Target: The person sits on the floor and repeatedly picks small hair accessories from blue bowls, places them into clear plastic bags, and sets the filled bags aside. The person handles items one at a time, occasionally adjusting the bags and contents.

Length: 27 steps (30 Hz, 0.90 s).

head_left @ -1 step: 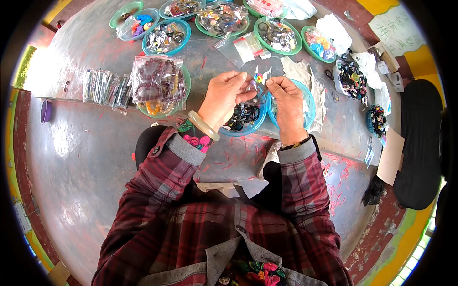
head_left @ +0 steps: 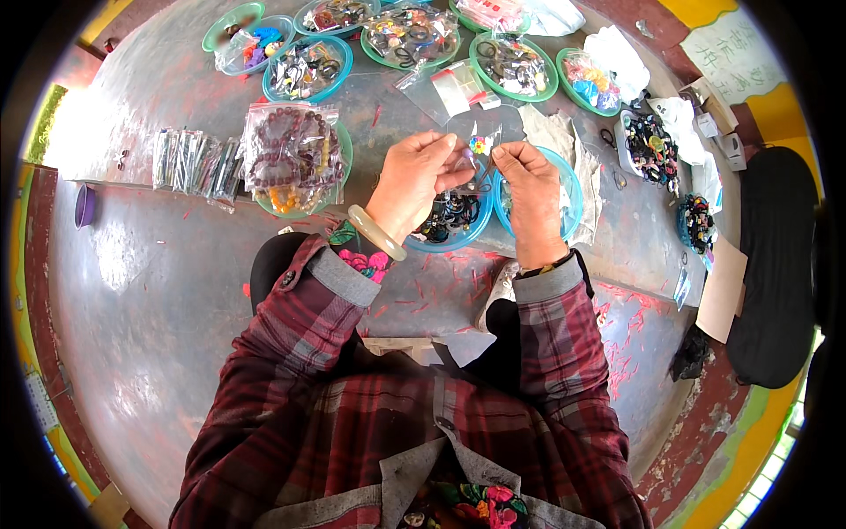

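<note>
Head view: Left hand (head_left: 419,172) and right hand (head_left: 530,194) pinch a small clear bag (head_left: 480,167) with a rainbow-petalled flower (head_left: 480,145), above blue bowls (head_left: 449,248) by the grey worktop's (head_left: 189,97) near edge; bare space lies far left.

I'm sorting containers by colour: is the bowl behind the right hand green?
No, the bowl partly hidden by the right hand is blue.
</note>
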Available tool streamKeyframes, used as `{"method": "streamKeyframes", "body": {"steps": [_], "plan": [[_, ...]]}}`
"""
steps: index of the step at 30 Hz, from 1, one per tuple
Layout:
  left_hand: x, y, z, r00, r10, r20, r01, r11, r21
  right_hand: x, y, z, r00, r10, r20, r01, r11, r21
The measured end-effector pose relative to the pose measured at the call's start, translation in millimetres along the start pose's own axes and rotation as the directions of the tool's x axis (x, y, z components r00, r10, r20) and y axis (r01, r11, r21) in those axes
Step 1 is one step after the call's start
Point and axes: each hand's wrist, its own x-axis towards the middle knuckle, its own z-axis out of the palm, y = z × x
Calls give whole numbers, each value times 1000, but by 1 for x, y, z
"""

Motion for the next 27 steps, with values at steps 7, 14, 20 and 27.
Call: {"method": "streamKeyframes", "body": {"steps": [7, 14, 20, 27], "plan": [[-1, 4, 1, 998, -45, 35, 47, 997, -54, 1, -1, -3, 999, 50, 23, -51, 997, 51], [1, 2, -2, 993, -109, 41, 106, 993, 52, 2, 2, -5, 992, 58, 110, -58, 998, 5], [1, 2, -5, 990, -129, 64, 120, 985, 127, -2, -14, 3, 987, 145, 68, -155, 970, 188], [-1, 0, -2, 990, -137, 27, 132, 982, 136, 0, -6, -2, 982, 182, 58, -190, 948, 256]]}}
